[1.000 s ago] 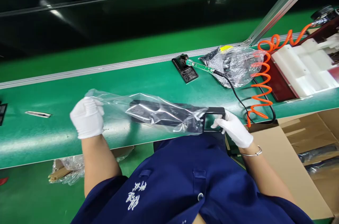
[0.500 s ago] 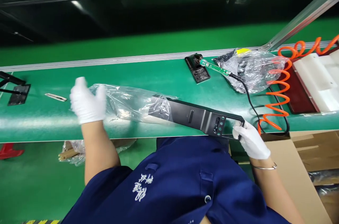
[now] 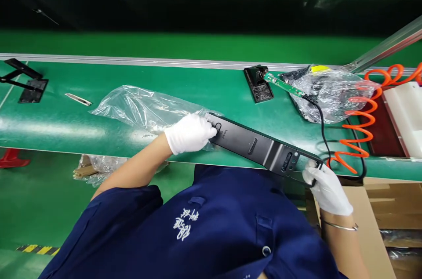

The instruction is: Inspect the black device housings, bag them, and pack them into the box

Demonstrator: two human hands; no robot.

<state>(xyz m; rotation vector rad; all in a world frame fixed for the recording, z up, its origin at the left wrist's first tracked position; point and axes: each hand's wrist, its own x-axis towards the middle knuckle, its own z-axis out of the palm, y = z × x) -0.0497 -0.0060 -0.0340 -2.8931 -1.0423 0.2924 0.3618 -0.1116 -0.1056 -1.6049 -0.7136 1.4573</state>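
I hold a long black handheld device (image 3: 260, 149) by both ends, slanted across the near edge of the green conveyor belt (image 3: 59, 121). My left hand (image 3: 189, 133), in a white glove, is closed over the far, flat end of it: my fingers (image 3: 207, 128) curl over its top face and my thumb side wraps under, so that end sits inside my grasp. My right hand (image 3: 326, 186), also gloved, is closed around the handle end, which hangs just past the belt's near edge above my lap; the fingers wrap the grip so tightly that I cannot see the palm side. The device runs straight between my two hands, its button panel close to my right fingers, its plain blade toward my left.

Just behind my left hand lies a crumpled clear plastic bag (image 3: 141, 107), flat on the belt and touching the device's far end. Further back on the belt sit a small black part (image 3: 259, 85) with a green circuit board (image 3: 285, 85) and a black cable (image 3: 321, 125), beside another bagged item (image 3: 336, 94). An orange coiled hose (image 3: 359, 129) hangs at the right. A cardboard box (image 3: 379, 208) stands by my right arm, and a thin metal strip (image 3: 78, 99) lies on the belt well to the left.
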